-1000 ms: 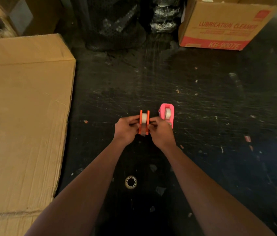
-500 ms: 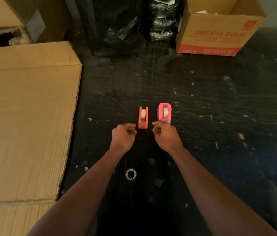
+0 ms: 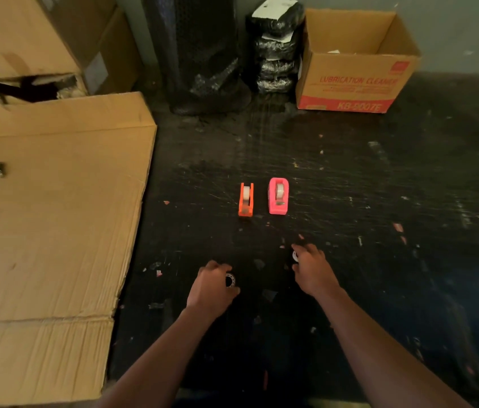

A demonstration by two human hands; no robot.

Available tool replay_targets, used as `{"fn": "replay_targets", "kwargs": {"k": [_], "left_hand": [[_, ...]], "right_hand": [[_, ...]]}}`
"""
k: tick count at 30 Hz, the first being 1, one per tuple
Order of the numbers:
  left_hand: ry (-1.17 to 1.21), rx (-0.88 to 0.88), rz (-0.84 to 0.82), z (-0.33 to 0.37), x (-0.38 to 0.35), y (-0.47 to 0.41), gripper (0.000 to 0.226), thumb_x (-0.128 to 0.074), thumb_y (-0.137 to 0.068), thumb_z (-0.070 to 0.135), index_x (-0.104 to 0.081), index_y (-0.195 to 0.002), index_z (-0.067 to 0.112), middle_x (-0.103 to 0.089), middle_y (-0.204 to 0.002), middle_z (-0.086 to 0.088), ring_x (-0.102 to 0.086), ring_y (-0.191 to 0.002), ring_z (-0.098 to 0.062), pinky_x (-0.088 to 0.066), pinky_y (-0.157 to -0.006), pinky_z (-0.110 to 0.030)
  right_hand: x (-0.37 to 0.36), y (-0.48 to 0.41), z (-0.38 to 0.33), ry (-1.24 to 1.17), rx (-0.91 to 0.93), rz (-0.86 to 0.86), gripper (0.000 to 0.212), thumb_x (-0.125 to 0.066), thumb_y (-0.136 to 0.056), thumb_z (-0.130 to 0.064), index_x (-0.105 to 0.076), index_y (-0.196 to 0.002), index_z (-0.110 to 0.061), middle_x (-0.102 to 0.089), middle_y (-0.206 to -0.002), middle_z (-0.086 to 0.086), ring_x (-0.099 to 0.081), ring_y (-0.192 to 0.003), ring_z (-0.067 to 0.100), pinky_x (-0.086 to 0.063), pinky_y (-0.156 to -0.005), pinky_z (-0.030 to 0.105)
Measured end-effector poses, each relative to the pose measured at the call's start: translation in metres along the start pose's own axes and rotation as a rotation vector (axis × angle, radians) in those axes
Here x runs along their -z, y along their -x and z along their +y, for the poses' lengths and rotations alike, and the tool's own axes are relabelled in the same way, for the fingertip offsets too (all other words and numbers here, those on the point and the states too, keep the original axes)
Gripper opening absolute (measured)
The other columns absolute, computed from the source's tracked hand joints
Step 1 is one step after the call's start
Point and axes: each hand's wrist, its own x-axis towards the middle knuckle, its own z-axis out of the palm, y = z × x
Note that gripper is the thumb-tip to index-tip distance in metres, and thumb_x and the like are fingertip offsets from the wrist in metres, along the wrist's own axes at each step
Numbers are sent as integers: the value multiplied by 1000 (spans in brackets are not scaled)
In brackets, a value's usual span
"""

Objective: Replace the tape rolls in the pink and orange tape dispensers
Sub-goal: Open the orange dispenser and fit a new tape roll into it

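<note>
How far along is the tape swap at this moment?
Both the orange dispenser and pink dispenser stand with a roll seated, so loading looks done. The left hand closes on a small ring; the right hand on another, probably old cores to clear away.

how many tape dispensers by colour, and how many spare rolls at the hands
orange dispenser: 1
pink dispenser: 1
rolls at the hands: 2, one by the left hand at, one by the right hand at
total: 4

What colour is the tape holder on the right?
Pink. The right dispenser shows clearly in the head view, beside the orange one.
</note>
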Motion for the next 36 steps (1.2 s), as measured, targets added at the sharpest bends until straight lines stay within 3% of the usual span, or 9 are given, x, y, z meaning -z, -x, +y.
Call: {"fn": "replay_targets", "kwargs": {"k": [3,8,14,19,22,27,31,36], "left_hand": [[10,-11,21,-4,-8,6,47,-75,-93,27,-63,-138,23,-60,-139,-6,-61,-124,-24,-54,-105,-36],[99,-32,125,-4,0,-3,39,-74,-91,17,-69,-130,21,-62,-131,-6,-66,-112,-21,-52,-92,-23],[145,-17,261,-11,39,-42,51,-80,-86,12,-67,-135,18,-61,-138,-7,-63,-122,-20,-52,-106,-32],[158,-14,269,-29,75,-86,49,-81,-84,13,-69,-132,18,-63,-133,-10,-64,-119,-24,-54,-104,-37],[158,-13,268,-40,90,-111,50,-80,-86,11,-67,-134,16,-64,-133,-9,-65,-119,-25,-55,-103,-39],[130,-12,259,-53,97,-144,38,-80,-85,14,-72,-122,18,-67,-124,-7,-68,-109,-21,-59,-95,-36],[138,20,236,-55,97,-164,46,-79,-88,12,-68,-133,18,-64,-133,-8,-66,-117,-23,-57,-101,-36],[121,34,263,-55,92,-175,44,-75,-91,17,-66,-135,18,-63,-135,-7,-64,-121,-22,-56,-100,-34]], "right_hand": [[-6,8,1,-41,20,45,52,-61,-100,-17,-49,-149,-25,-44,-154,8,-44,-143,26,-43,-116,45],[-5,11,-25,-127,32,66,54,-64,-97,-16,-49,-149,-21,-52,-150,6,-48,-142,24,-43,-116,43],[-3,-11,-82,-159,125,76,39,-71,-91,-18,-65,-129,-22,-62,-131,3,-61,-126,23,-54,-104,46],[0,-39,-130,-172,244,117,38,-68,-95,-14,-66,-133,-18,-61,-137,7,-61,-125,24,-52,-105,40],[0,-60,-156,-158,238,123,48,-69,-95,-14,-59,-142,-17,-56,-145,9,-59,-131,25,-51,-108,41],[-3,-97,-186,-73,225,125,46,-72,-92,-10,-61,-137,-13,-63,-135,12,-61,-127,29,-50,-108,47],[-7,-119,-197,25,203,108,50,-72,-93,-13,-58,-140,-15,-61,-138,10,-59,-129,27,-50,-107,46],[-11,-135,-200,96,164,51,50,-71,-93,-17,-55,-140,-20,-59,-139,7,-56,-131,27,-48,-107,56]]}}
